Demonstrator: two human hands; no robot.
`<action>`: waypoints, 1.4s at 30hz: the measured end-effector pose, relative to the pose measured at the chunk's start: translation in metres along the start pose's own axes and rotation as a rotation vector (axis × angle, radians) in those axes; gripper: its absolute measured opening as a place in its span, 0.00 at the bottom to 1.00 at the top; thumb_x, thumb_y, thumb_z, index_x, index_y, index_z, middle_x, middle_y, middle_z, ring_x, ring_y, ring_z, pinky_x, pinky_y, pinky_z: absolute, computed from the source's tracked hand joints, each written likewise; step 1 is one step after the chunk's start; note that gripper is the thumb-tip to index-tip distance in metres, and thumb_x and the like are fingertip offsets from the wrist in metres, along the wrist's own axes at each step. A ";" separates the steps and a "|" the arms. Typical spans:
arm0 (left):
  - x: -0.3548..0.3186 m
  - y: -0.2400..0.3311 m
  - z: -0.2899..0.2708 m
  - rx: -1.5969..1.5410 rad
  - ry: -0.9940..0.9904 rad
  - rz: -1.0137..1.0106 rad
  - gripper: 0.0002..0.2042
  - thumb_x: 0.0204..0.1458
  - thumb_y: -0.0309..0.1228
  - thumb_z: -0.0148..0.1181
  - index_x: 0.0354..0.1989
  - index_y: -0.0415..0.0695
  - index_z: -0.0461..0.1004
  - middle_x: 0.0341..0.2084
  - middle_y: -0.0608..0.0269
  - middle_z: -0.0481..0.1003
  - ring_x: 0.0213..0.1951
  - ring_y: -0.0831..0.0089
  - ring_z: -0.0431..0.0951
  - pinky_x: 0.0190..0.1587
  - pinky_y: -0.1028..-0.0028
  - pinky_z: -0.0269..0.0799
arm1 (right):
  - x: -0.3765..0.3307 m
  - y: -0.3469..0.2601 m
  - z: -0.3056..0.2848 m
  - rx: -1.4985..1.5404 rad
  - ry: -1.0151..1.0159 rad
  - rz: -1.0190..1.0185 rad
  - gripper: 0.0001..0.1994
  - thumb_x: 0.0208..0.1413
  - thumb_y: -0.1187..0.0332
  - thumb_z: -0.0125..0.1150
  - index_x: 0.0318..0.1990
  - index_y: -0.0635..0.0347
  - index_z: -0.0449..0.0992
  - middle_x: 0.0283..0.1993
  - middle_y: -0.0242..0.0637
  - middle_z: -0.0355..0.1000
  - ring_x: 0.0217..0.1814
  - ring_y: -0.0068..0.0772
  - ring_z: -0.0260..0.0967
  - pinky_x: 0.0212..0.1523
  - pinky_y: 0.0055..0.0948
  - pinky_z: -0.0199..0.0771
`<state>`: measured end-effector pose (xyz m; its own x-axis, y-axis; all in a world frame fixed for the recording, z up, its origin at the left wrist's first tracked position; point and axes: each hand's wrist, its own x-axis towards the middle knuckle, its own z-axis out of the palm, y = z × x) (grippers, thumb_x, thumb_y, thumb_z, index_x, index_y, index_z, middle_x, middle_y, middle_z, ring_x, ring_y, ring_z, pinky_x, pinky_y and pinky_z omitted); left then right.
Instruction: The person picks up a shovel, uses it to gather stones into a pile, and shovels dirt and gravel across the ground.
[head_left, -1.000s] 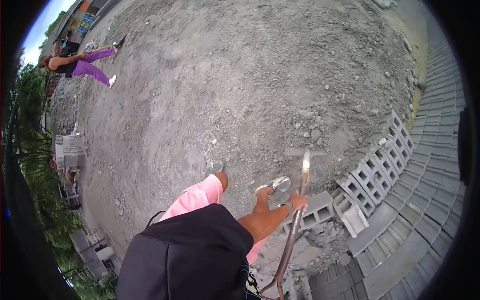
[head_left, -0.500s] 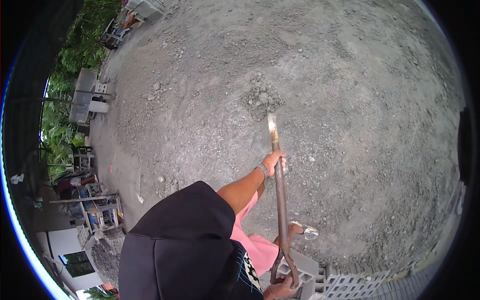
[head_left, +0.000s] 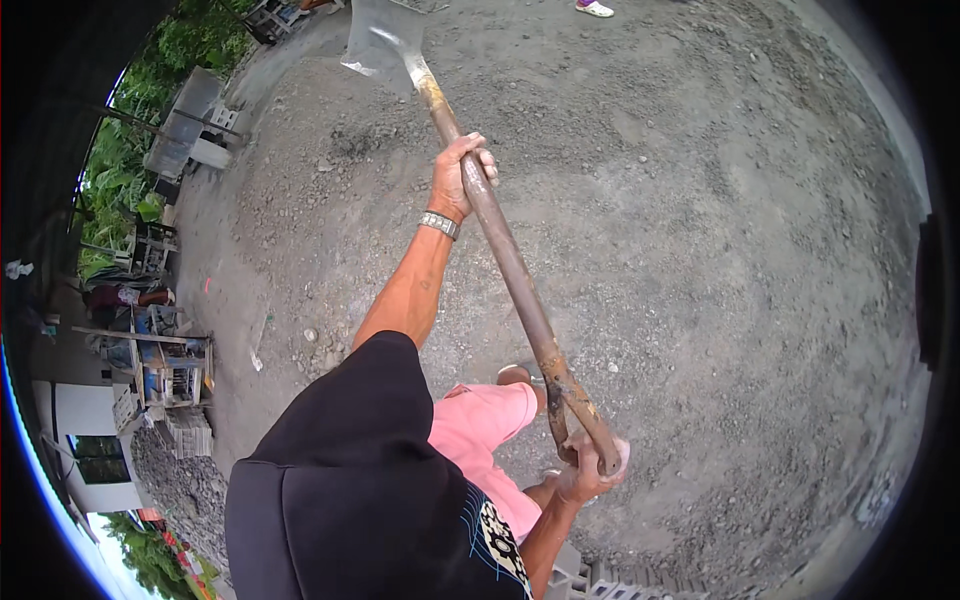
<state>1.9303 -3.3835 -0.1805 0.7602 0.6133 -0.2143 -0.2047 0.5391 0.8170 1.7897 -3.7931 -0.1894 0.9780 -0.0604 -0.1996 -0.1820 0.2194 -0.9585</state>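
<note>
A shovel [head_left: 510, 262] with a brown shaft slants across the view, raised off the ground. Its flat grey blade [head_left: 388, 48] points to the far left, and no load shows on it. My left hand [head_left: 464, 178] wraps round the shaft below the blade, with that arm stretched out. At the near end, my right hand [head_left: 592, 470] is closed on the forked handle. Under the shovel spreads grey, gravelly ground [head_left: 680, 260]. A darker loose patch [head_left: 355, 142] of gravel lies beyond my left hand.
Another person's white shoe [head_left: 596, 9] shows at the far edge. Along the left stand a cluttered wooden bench [head_left: 170, 350] and a grey trough-like box [head_left: 187, 115]. Hollow concrete blocks [head_left: 567, 568] lie by my feet at the near edge.
The shovel has swung up and away to the far left, its blade lifted off the gravel pile. Both hands moved with it, still gripping. Another person's shoe has come into view.
</note>
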 end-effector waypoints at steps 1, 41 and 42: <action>-0.004 -0.022 0.013 -0.041 -0.041 -0.044 0.10 0.52 0.37 0.59 0.35 0.46 0.69 0.19 0.61 0.73 0.18 0.69 0.74 0.23 0.67 0.74 | -0.008 -0.005 -0.010 0.107 0.096 0.130 0.11 0.43 0.76 0.64 0.32 0.64 0.67 0.21 0.33 0.67 0.20 0.24 0.64 0.21 0.22 0.62; -0.791 -0.735 0.078 1.849 -1.340 -1.090 0.10 0.55 0.31 0.58 0.24 0.41 0.70 0.17 0.63 0.72 0.16 0.73 0.73 0.18 0.71 0.71 | -0.268 0.221 -0.458 1.669 1.948 0.015 0.13 0.50 0.63 0.59 0.43 0.56 0.76 0.15 0.27 0.59 0.13 0.27 0.58 0.17 0.30 0.63; -0.787 -0.726 0.070 1.849 -1.327 -1.088 0.10 0.55 0.30 0.58 0.24 0.41 0.70 0.17 0.62 0.72 0.16 0.72 0.73 0.18 0.71 0.71 | -0.274 0.215 -0.450 1.661 1.972 0.025 0.11 0.51 0.63 0.59 0.40 0.56 0.76 0.14 0.28 0.60 0.12 0.27 0.59 0.16 0.30 0.63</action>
<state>1.5236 -4.2980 -0.5673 0.1512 -0.2586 -0.9541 0.2382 -0.9272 0.2891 1.4370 -4.1672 -0.4325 -0.2850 -0.1809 -0.9413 0.8780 0.3448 -0.3321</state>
